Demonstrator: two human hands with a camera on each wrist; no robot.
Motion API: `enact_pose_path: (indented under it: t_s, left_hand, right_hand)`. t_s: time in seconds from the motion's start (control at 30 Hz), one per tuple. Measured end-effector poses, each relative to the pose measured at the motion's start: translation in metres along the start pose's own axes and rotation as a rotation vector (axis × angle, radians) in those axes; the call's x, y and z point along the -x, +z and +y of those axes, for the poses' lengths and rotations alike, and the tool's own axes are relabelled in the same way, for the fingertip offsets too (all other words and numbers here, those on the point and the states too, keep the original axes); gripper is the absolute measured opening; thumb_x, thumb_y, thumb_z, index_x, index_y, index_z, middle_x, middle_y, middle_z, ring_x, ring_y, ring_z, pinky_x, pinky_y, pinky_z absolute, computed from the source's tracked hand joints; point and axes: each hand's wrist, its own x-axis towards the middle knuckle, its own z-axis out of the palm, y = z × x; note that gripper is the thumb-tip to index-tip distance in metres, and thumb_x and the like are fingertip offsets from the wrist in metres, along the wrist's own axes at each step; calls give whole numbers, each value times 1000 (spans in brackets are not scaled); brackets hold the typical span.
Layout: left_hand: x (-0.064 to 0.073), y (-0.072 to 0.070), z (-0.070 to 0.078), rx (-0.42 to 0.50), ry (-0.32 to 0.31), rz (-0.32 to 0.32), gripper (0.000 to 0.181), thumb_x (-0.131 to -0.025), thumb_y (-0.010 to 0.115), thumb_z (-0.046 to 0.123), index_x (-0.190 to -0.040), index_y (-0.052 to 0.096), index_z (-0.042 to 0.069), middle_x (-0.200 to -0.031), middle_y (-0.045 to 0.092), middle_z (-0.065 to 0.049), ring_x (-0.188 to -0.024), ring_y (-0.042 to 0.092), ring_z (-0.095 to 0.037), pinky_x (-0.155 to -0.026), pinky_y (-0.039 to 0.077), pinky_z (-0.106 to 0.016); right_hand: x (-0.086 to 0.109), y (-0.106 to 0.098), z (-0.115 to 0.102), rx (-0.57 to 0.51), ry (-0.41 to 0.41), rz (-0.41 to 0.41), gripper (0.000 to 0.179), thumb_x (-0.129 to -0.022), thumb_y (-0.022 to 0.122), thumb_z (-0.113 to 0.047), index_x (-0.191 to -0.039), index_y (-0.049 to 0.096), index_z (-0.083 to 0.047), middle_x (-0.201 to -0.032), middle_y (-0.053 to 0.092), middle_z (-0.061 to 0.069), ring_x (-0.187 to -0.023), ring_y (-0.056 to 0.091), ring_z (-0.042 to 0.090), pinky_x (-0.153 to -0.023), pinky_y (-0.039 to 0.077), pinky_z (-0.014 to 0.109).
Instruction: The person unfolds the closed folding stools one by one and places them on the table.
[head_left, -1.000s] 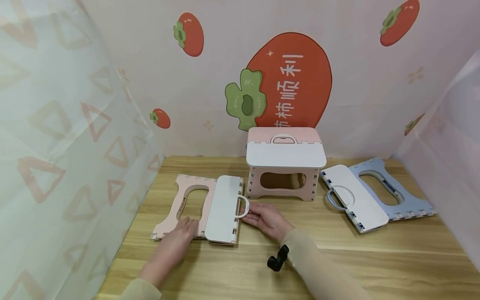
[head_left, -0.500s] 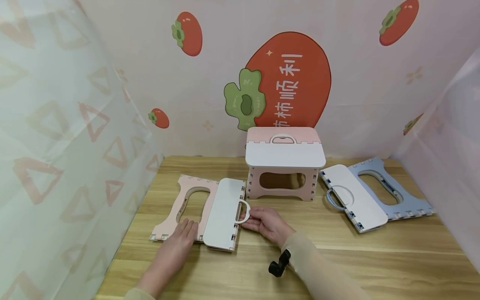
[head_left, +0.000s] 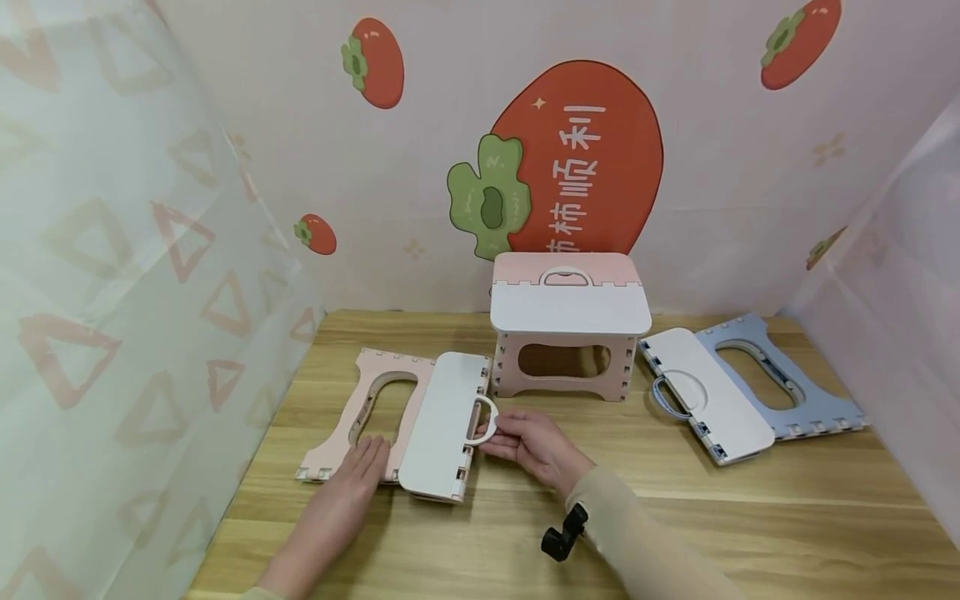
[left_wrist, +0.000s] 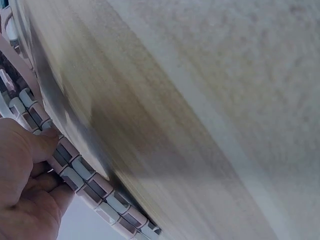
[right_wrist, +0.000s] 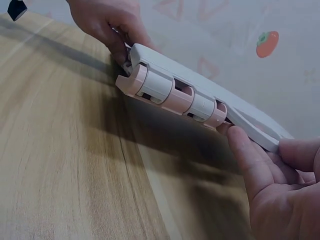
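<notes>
A folded pink-and-white folding stool (head_left: 438, 425) lies flat toward the left of the head view, its white top panel facing up. My left hand (head_left: 348, 492) grips its near edge; in the left wrist view the thumb of that left hand (left_wrist: 22, 180) lies on one side of the hinged edge and the fingers on the other. My right hand (head_left: 536, 446) holds the stool's right side at the white loop handle (head_left: 484, 421), thumb above and fingers beneath. In the right wrist view the hinge edge (right_wrist: 172, 97) is raised off the table, with a shadow below.
An unfolded pink-and-white stool (head_left: 570, 325) stands upright at the back centre. To the right lies a folded blue-and-white stool (head_left: 750, 392). All are on a wooden table (head_left: 675, 533), before a persimmon-printed backdrop (head_left: 420, 167) and side sheets.
The folded pink stool has shifted slightly left and its white panel's near end has come toward me. Both hands keep their hold; the left hand has moved a little left. The other stools stay put.
</notes>
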Motion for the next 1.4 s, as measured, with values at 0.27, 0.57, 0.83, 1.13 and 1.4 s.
enact_pose_path:
  t_s: [0.27, 0.57, 0.83, 1.13, 1.4]
  left_hand:
    - [1, -8, -2, 63, -30, -26, 72, -69, 52, -33, -137, 56, -11, -138, 59, -28, -127, 59, -42, -105, 50, -54]
    - [4, -15, -5, 97, -66, -39, 76, -67, 56, -33, -139, 55, -10, -140, 58, -26, -129, 58, -42, -105, 50, -53]
    - [5, -17, -6, 87, -46, -5, 79, -64, 57, -32, -140, 54, -11, -140, 59, -27, -127, 59, -42, -104, 50, -53]
    - [5, -22, -4, 108, -55, 38, 73, -70, 62, -28, -140, 55, -9, -142, 58, -24, -127, 60, -40, -100, 53, -50]
    - [5, -21, -3, 114, -25, 94, 54, -86, 68, -11, -138, 57, -8, -138, 61, -23, -120, 65, -38, -90, 58, -46]
  right_hand:
    - [5, 7, -7, 19, -17, -47, 39, -105, 51, 1, -138, 46, 20, -111, 70, 27, -99, 74, 27, -95, 58, 42]
    - [11, 15, -13, 36, -36, -82, 40, -106, 51, -2, -140, 44, 19, -120, 66, 33, -101, 74, 28, -95, 58, 42]
    - [15, 21, -19, 53, -50, -99, 38, -105, 51, 0, -138, 46, 19, -111, 70, 25, -95, 74, 24, -93, 59, 39]
    - [21, 26, -28, 57, -61, -125, 37, -105, 52, -2, -137, 49, 17, -113, 70, 25, -99, 74, 27, -94, 59, 41]
    - [26, 30, -36, 55, -84, -158, 36, -105, 51, -1, -134, 49, 20, -106, 72, 20, -100, 74, 28, -95, 58, 42]
